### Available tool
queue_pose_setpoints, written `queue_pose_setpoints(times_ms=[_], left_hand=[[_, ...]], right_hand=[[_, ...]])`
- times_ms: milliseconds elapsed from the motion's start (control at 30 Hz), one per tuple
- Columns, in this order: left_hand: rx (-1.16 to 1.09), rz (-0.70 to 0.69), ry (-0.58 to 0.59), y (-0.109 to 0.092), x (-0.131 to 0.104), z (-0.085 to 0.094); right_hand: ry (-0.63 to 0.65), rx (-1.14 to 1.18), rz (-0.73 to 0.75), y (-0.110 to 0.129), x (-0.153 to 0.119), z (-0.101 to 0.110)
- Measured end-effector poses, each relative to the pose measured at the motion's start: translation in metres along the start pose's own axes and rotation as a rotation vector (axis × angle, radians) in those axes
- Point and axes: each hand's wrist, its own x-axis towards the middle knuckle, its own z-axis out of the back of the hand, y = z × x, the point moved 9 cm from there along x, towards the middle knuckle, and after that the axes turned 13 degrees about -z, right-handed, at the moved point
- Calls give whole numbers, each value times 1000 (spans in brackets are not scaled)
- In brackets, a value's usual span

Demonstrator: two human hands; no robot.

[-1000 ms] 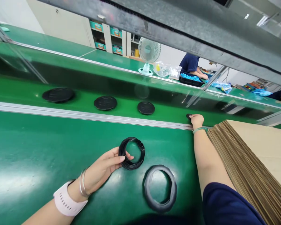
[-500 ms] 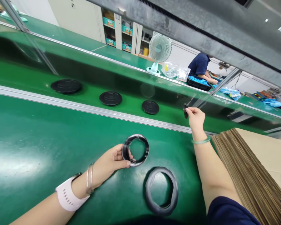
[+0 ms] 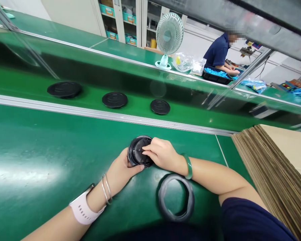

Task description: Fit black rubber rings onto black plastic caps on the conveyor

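Note:
My left hand [image 3: 120, 172] is closed round the left side of a glossy black ring [image 3: 130, 153], held just over the green worktop. A round black disc [image 3: 137, 155] with raised ribs sits in or against the ring's opening; I cannot tell how deep it lies. Pinched fingers of my right hand [image 3: 163, 154] grip the middle of this disc, hiding its right part. Below my right wrist a thicker dark grey ring [image 3: 163, 201] lies flat on the worktop.
Three black round lids [image 3: 160, 107] lie in a row on the green belt beyond a metal rail [image 3: 110, 117]. Stacked cardboard sheets [image 3: 268, 164] stand at right. Across the far bench are a fan [image 3: 169, 33], a black tray [image 3: 215, 77] of blue pieces and a co-worker [image 3: 217, 50].
My right hand has come back from over the belt to the black ring, bringing a black piece. The ring's opening, clear before, now has the disc in it. My left hand keeps its hold.

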Motion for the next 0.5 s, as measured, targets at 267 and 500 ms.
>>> queue_pose_setpoints(times_ms=[267, 500], left_hand=[[26, 7, 41, 7, -1, 1], [54, 4, 37, 3, -2, 2]], right_hand=[[88, -283, 266, 20, -8, -9], [88, -213, 217, 17, -5, -8]])
